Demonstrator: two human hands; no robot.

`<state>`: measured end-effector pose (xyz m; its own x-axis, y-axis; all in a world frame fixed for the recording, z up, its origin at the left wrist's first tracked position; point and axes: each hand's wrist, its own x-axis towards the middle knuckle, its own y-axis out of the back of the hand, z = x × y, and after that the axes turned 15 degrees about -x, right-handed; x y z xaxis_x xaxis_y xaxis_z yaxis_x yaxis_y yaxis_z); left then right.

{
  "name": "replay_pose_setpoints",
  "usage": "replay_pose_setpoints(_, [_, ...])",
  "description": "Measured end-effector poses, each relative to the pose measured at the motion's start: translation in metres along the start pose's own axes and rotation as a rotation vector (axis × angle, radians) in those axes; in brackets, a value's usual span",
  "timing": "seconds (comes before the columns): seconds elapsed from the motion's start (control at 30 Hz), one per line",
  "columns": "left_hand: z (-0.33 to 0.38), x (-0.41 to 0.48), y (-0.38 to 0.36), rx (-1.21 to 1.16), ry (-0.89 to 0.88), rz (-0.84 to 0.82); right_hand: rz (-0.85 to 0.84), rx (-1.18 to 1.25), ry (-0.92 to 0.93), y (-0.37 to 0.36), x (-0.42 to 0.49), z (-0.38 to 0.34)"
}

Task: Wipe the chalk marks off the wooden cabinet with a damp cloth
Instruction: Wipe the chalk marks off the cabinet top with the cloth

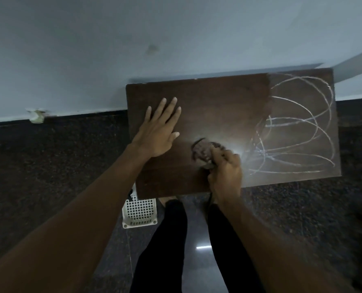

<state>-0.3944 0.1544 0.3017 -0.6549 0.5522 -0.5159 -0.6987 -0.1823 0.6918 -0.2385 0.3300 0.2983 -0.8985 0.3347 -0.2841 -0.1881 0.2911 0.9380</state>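
The dark wooden cabinet top (218, 102) stands against the wall. White looping chalk marks (298, 127) cover its right third; the left and middle parts look dark and bare of chalk. My right hand (224, 174) grips a bunched dark cloth (204, 153) and holds it against the wood near the front edge, just left of the chalk. My left hand (161, 130) lies flat on the left part of the top, fingers spread and straight.
A white perforated plastic basket (139, 212) sits on the dark speckled floor (49, 166) under the cabinet's front left corner. My legs in black trousers (165, 240) stand right in front of the cabinet. The pale wall (133, 39) rises behind.
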Motion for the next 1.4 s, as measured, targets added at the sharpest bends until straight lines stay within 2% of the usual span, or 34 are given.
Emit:
replay_pose_setpoints(0.1, [0.021, 0.003, -0.015, -0.062, 0.000, 0.009, -0.023, -0.023, 0.170, -0.007, -0.028, -0.007])
replay_pose_setpoints(0.23, [0.026, 0.006, -0.021, -0.018, 0.029, -0.040, -0.050, -0.001, 0.239, -0.007, -0.055, 0.015])
replay_pose_setpoints(0.43, [0.027, 0.009, -0.024, 0.069, 0.057, -0.072, -0.028, -0.045, 0.076, 0.017, -0.033, 0.095])
replay_pose_setpoints(0.53, [0.029, 0.007, -0.025, 0.084, 0.043, -0.056, 0.027, -0.023, -0.090, 0.027, -0.008, 0.125])
replay_pose_setpoints(0.67, [0.031, 0.008, -0.023, 0.077, 0.073, -0.052, 0.097, 0.001, -0.227, 0.028, -0.003, 0.117])
replay_pose_setpoints(0.73, [0.033, 0.009, -0.022, 0.070, 0.078, -0.044, 0.079, 0.045, -0.241, 0.021, -0.009, 0.103])
replay_pose_setpoints(0.93, [0.039, 0.009, -0.020, 0.029, 0.123, -0.038, 0.010, 0.076, 0.138, 0.004, -0.056, 0.026])
replay_pose_setpoints(1.1, [0.046, 0.015, -0.019, -0.010, 0.150, -0.054, -0.006, 0.019, 0.241, 0.011, -0.051, 0.041])
replay_pose_setpoints(1.2, [0.047, 0.016, -0.019, -0.015, 0.153, -0.047, -0.074, 0.067, 0.096, 0.012, -0.037, 0.085])
replay_pose_setpoints(1.4, [0.057, 0.022, -0.021, -0.026, 0.202, -0.041, -0.030, -0.046, -0.143, 0.051, 0.003, 0.182])
